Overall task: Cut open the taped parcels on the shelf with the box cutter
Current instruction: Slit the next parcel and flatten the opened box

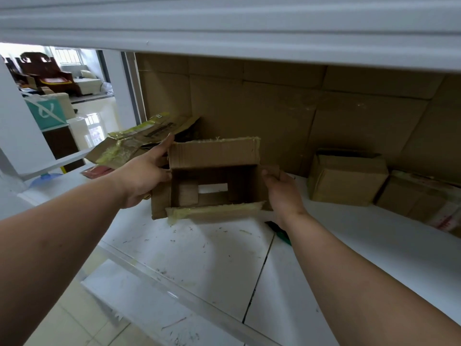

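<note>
An opened cardboard box (214,154) stands on the white shelf (199,248), its flaps spread and frayed yellowish tape along their edges. Inside I see only bare cardboard. My left hand (143,178) grips the box's left side, one finger stretched up along the back flap. My right hand (282,191) holds the right side flap, fingers curled over its edge. A green object (281,232), possibly the box cutter, lies on the shelf under my right wrist, mostly hidden. Two closed parcels, a nearer one (346,181) and another (419,201) at the far right, sit on the shelf.
Flattened, opened cardboard with yellow tape (139,143) lies at the back left. Cardboard sheets (287,106) line the shelf's back wall. The shelf board above (224,26) hangs low overhead. Bits of tape and cardboard litter the shelf surface. The shelf's front edge (174,293) runs diagonally below my arms.
</note>
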